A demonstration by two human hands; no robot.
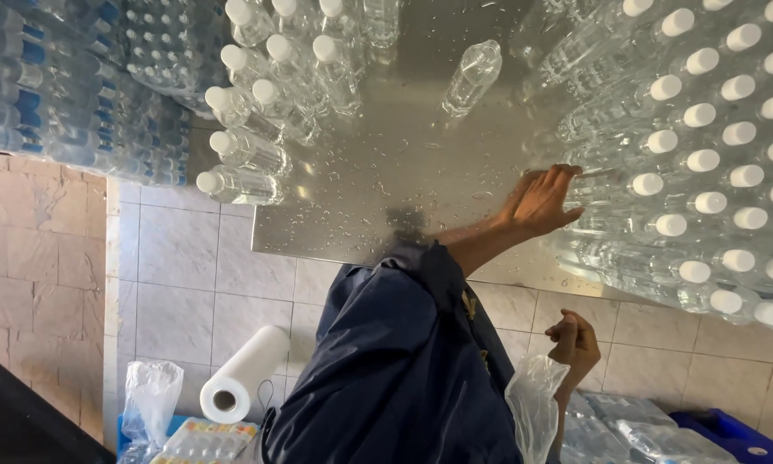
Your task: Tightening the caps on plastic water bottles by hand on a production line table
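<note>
Nearest you, your right hand [575, 344] hangs below the near edge of the steel table [403, 172], curled, apparently pinching the clear plastic bag [534, 404]; how firmly, I cannot tell. Your left hand [543, 202] reaches over that edge, fingers spread flat against the white-capped bottles [704, 163] massed along the table's right side, gripping nothing. This looks like steadying or picking from the block with the bag kept ready. A lift there would call for closing round one bottle without toppling its neighbours on the wet metal. Farther off, a lone bottle [472, 77] lies mid-table.
</note>
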